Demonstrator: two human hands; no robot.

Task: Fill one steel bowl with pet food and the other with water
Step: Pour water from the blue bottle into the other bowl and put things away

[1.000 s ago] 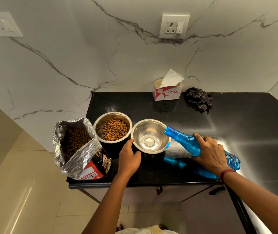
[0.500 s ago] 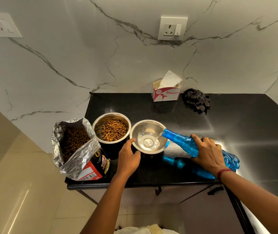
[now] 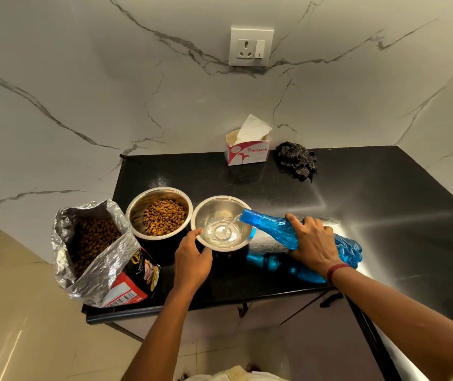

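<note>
So the food half looks done: the left steel bowl (image 3: 137,211) near the bench's (image 3: 357,202) left edge has a decent heap of kibble in it, and the open foil pet food bag (image 3: 121,248) sits just beside it at the front-left corner.

The water half is mid-pour. The right grip (image 3: 313,243) is wrapped around a blue bottle (image 3: 275,229), tipped nearly flat with its mouth over the rim of the right steel bowl (image 3: 211,210), and a thin stream runs in. There's only a shallow pool in the bottom, so I'd say there's plenty of pouring left. The left grip (image 3: 192,259) pinches that bowl's near rim to steady it. The two bowls sit side by side, almost touching.

A tissue box (image 3: 247,152) and a dark cloth (image 3: 297,162) sit at the back edge, not involved.
</note>
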